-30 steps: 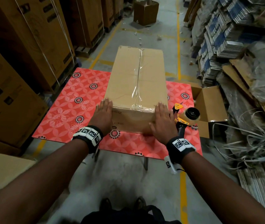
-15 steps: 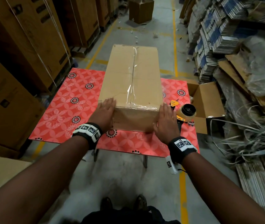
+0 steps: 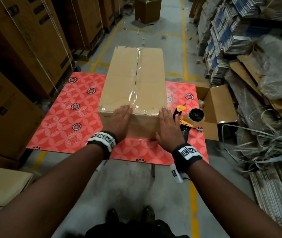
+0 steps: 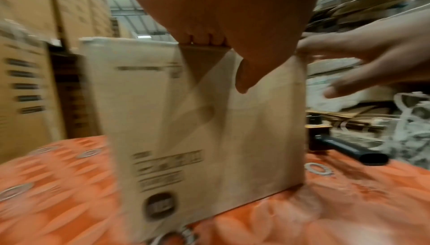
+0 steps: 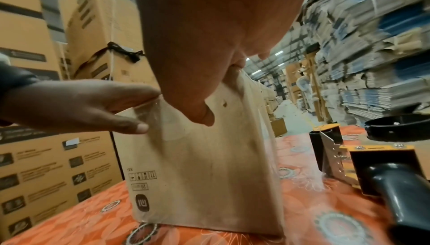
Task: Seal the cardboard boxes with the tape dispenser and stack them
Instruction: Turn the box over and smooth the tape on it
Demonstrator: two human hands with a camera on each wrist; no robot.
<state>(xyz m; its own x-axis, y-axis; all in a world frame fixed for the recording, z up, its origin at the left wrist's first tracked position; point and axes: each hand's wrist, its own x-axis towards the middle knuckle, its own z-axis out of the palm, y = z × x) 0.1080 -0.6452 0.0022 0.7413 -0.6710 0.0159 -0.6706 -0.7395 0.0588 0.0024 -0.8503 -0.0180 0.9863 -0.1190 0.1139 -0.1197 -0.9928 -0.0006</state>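
Now both hands press flat on the near end of a long cardboard box [image 3: 133,86] that lies lengthwise on a table [image 3: 64,117] covered in a red floral sheet. The left hand [image 3: 120,117] lies with fingers straight over the top near edge, near the middle seam. The right hand [image 3: 166,127] lies with fingers straight at the near right corner. Neither hand grips anything.

Clear tape [image 3: 136,93] runs along the top seam and down over the near face, glossy and a little wrinkled. This looks like the smoothing step: the tape end is being rubbed down onto the cardboard. Sealing of this box seems nearly done; stacking is yet to come.

The next move likely calls for a firm two-handed hold on the box sides to lift it, as it is long and bulky.

A tape dispenser [image 3: 191,119], yellow metal with a black handle and a serrated blade, lies on the table just beside the right hand. An open box [image 3: 217,107] sits past the table's right edge.

The cardboard is matte tan, with small printed symbols on its near face.
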